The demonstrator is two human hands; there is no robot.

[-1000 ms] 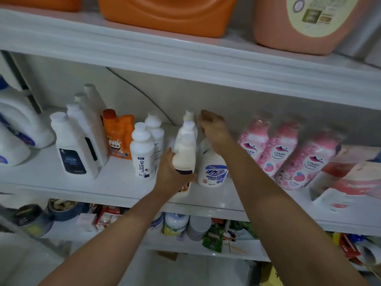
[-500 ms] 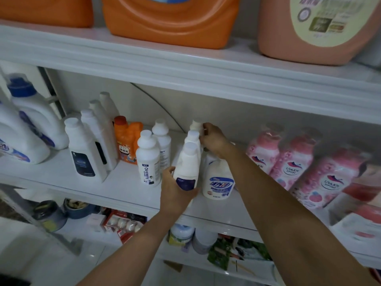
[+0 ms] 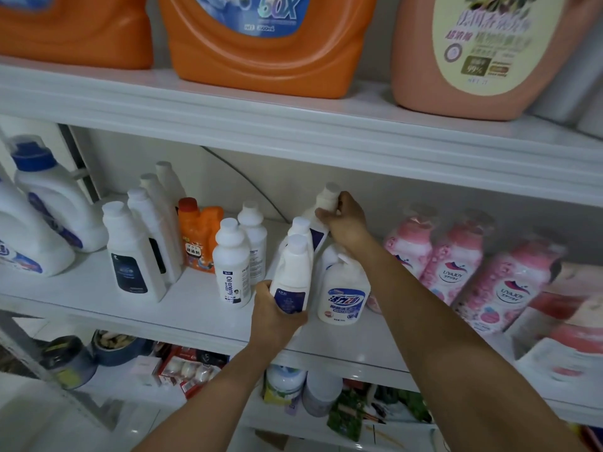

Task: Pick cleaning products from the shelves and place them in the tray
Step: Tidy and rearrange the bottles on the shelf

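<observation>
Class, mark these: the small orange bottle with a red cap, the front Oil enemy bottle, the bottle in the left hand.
small orange bottle (image 3: 200,234), head view, front of body
Oil enemy bottle (image 3: 230,261), head view, body above label
front held bottle (image 3: 291,271), head view, white body

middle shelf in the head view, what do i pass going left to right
blue-capped white jugs → tall white bottles → orange bottle → oil enemy bottles → front bottle in the left hand → blue-labelled bottle → pink bottles → pink and white packs. The rear bottle in the right hand overlaps these, so it is left out.
</observation>
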